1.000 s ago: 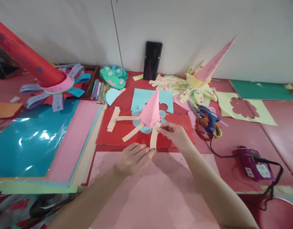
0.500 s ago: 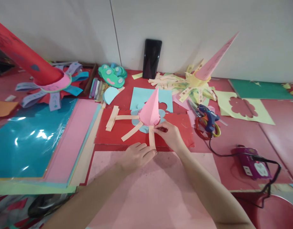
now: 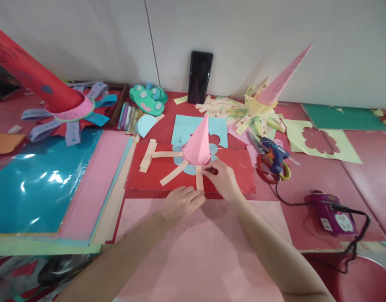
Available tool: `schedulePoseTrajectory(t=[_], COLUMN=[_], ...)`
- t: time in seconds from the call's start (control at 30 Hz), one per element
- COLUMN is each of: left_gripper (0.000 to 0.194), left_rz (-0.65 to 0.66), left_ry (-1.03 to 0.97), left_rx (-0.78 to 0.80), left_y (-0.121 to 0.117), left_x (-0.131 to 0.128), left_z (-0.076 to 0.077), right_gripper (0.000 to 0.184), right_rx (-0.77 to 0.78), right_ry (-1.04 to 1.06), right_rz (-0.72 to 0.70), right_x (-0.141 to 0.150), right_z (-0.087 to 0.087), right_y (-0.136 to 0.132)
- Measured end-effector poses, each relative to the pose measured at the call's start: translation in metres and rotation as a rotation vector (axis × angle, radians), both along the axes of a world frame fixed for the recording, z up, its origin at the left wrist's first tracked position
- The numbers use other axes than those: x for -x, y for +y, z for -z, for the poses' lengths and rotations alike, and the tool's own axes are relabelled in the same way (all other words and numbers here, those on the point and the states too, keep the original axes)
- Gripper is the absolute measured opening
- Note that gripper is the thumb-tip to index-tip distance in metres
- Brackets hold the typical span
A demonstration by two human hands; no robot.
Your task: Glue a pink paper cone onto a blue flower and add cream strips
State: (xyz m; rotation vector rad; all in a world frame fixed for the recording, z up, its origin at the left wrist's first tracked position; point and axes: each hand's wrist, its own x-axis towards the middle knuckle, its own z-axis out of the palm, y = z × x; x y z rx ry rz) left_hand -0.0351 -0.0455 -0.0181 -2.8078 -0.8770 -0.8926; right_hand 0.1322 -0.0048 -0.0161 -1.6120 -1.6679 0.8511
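Note:
A pink paper cone (image 3: 197, 144) stands upright on a blue paper flower (image 3: 190, 169), over a red board (image 3: 155, 176). Cream strips reach outward from its base, and one paper strip (image 3: 199, 178) points toward me. My left hand (image 3: 182, 204) is closed at the near end of that strip, its thumb and finger together there. Beside the cone's base, my right hand (image 3: 223, 179) pinches the strip's upper end at its right edge. The fingertips partly cover the strip's ends. More cream strips (image 3: 148, 156) lie stacked on the board's left side.
A blue glue gun (image 3: 276, 155) rests over scissors (image 3: 264, 167) on the right, its cord running to a purple power box (image 3: 334, 216). A black phone (image 3: 200, 77) leans on the wall. Finished cone crafts (image 3: 62, 100) and coloured paper sheets (image 3: 38, 184) flank the work.
My left hand has shifted very slightly upward along the strip's near end. My right hand stays almost still at the upper end; the cone has not moved.

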Motion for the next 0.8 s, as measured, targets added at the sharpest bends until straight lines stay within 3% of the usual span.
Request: schedulePoseTrajectory(t=[0.33,0.6,0.8], left_gripper=[0.024,0.013,0.009], left_rz=[-0.012,-0.158,-0.149], left_ry=[-0.026,-0.120,-0.065], left_rx=[0.053,0.225,0.286], left_y=[0.000,0.013,0.011], left_x=[-0.001,0.006,0.006], left_z=[-0.001,0.004,0.010], right_gripper=[0.010,0.008,0.007], right_rx=[-0.024,-0.007,-0.047], right_ry=[-0.041,-0.001,0.015], right_rz=[0.005,0.002,0.002], right_x=[0.000,-0.004,-0.006], right_z=[0.004,0.003,0.006], right_y=[0.002,0.003,0.003])
